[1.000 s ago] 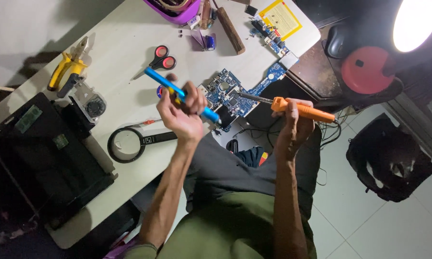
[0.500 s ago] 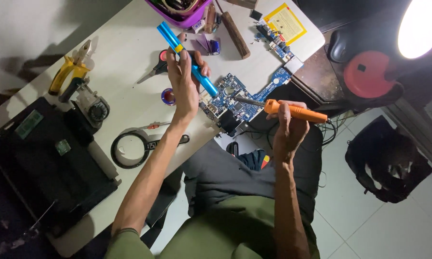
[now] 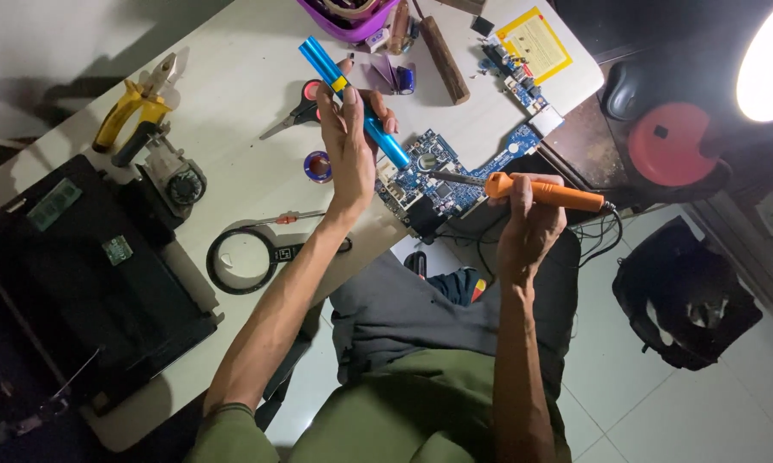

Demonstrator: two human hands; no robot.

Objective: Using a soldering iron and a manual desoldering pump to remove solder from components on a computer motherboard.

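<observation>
My left hand (image 3: 349,141) grips a blue desoldering pump (image 3: 352,96), held slanted with its lower tip over the blue circuit board (image 3: 442,176). My right hand (image 3: 530,225) holds an orange-handled soldering iron (image 3: 541,190), whose metal tip reaches left onto the middle of the board. The board lies at the near edge of the white table (image 3: 232,94), close above my lap.
A magnifying glass (image 3: 242,257) and a small red screwdriver (image 3: 288,219) lie left of my forearm. Farther left are a black laptop base (image 3: 78,283), a fan (image 3: 185,184) and yellow pliers (image 3: 138,107). Scissors (image 3: 305,99), a solder spool (image 3: 318,165), a purple tray (image 3: 352,17), a lamp (image 3: 768,60).
My left hand has carried the blue pump up and away from me across the table, its tip now over the board. The soldering iron's tip has moved onto the board.
</observation>
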